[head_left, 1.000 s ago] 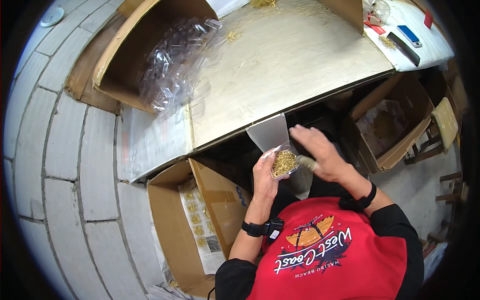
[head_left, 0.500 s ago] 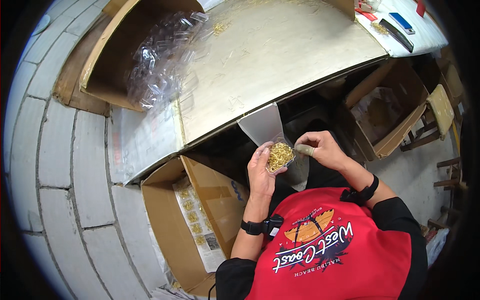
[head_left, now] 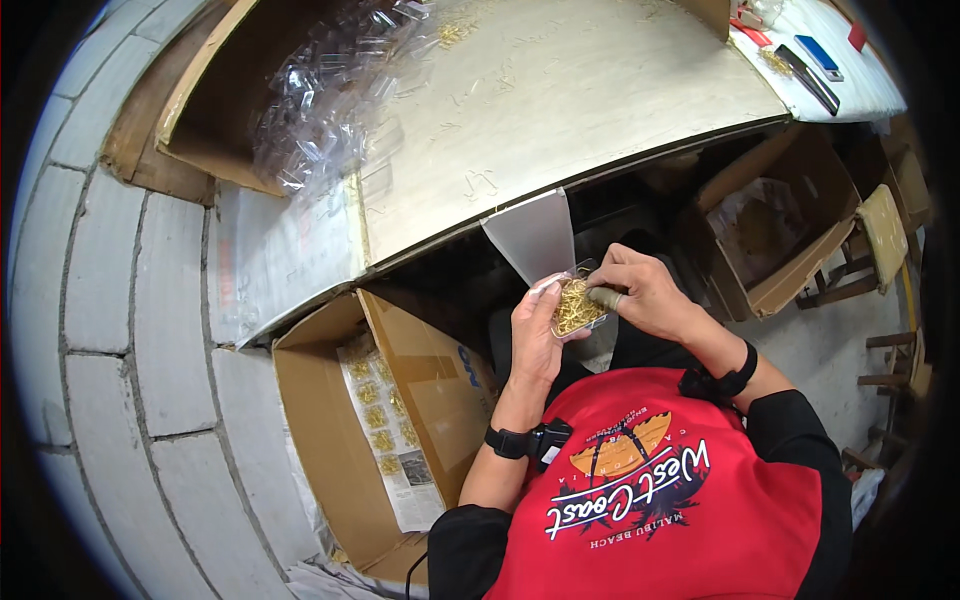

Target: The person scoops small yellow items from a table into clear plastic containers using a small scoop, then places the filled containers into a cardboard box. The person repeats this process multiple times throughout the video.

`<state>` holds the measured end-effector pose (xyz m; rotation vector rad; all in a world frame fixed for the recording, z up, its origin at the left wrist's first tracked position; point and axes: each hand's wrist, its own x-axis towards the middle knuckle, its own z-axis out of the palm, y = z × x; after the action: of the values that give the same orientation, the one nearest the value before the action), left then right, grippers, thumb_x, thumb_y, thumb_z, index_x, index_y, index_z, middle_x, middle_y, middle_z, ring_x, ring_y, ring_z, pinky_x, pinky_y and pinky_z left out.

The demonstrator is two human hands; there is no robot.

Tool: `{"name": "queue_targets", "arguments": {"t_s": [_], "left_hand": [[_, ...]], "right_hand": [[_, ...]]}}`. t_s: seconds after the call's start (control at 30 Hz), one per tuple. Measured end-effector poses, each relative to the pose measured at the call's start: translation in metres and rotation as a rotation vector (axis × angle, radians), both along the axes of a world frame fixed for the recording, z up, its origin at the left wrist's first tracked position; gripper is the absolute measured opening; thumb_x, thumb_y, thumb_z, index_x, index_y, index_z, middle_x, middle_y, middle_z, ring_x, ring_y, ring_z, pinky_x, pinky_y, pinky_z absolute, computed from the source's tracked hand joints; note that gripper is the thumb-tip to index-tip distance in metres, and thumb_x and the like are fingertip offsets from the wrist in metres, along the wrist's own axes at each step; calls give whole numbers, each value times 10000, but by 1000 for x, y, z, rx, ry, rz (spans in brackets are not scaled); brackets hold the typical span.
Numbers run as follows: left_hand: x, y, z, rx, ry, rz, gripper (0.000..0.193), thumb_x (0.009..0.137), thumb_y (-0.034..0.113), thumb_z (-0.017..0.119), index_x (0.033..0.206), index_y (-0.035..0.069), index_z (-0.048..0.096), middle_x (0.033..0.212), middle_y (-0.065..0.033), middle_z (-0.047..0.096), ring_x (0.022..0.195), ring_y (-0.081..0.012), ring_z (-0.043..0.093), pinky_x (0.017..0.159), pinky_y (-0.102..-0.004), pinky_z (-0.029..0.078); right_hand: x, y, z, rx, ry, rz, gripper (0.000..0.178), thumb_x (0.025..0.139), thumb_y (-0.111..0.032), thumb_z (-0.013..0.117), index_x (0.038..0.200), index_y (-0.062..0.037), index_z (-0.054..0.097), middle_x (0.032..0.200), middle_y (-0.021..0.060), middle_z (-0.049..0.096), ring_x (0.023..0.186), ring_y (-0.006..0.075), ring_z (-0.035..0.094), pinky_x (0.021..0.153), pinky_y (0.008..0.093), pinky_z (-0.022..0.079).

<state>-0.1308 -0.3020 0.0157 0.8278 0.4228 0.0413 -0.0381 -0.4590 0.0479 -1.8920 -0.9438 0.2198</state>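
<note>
My left hand (head_left: pixel 537 335) is closed around a small clear plastic box (head_left: pixel 568 331) filled with thin gold metal pieces (head_left: pixel 576 304), too small to name exactly. My right hand (head_left: pixel 650 292) has its fingertips at the box's right side, against the gold pieces. Those fingers are drawn together, and whatever lies between them is hidden. A tan finger cover (head_left: pixel 606 297) wraps one digit of that hand. Just beyond the box, a translucent pale chute (head_left: pixel 533 235) slopes down from the table edge.
The table (head_left: pixel 560 100) carries a heap of clear plastic boxes (head_left: pixel 325 110) and scattered gold pieces. An open carton (head_left: pixel 425 400) at lower left holds rows of filled boxes. Another carton (head_left: pixel 820 235) stands under the table at right, beside a stool (head_left: pixel 885 235).
My right fingers have moved from beside the box onto the gold pieces. The view has shifted slightly, and the box sits a little farther right in it.
</note>
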Motion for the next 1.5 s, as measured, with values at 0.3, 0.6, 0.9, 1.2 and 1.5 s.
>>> {"name": "queue_targets", "arguments": {"t_s": [0.3,0.6,0.9,1.2,1.5], "left_hand": [[0,-2,0,22,4,56,278,948,165,473,1169,-1,501,1003,-127,633,789,-189,672,535,-298,598],[-1,-1,2,55,31,-3,248,936,149,493,1139,14,538,952,-98,648,744,-165,673,515,-289,591],[1,-5,-11,-76,38,139,249,919,107,486,1134,-10,525,955,-103,644,716,-182,668,516,-300,584],[-2,-4,3,20,-9,73,236,956,151,455,1107,-11,538,921,-89,639,697,-136,655,486,-257,566],[1,-3,-5,26,13,150,250,970,200,453,1109,14,546,910,-76,635,699,-139,654,499,-269,568]], "right_hand": [[-3,-3,10,59,-192,46,538,661,-228,790,1130,-64,581,1197,114,527,1086,286,526,884,367,460],[-4,3,-11,-47,-64,98,502,763,-155,699,1229,-62,537,1339,136,471,1276,309,411,1004,412,387],[-17,-1,-15,-125,-397,159,459,851,-270,611,1241,-47,522,1318,129,503,1300,290,397,1069,478,274],[-13,6,-11,-113,-449,124,383,834,-177,626,1194,-64,562,1263,87,554,1255,253,456,1042,443,336],[-18,8,-10,-14,-418,144,461,822,-180,632,1249,-55,514,1301,109,517,1245,272,463,1026,436,360]]}}
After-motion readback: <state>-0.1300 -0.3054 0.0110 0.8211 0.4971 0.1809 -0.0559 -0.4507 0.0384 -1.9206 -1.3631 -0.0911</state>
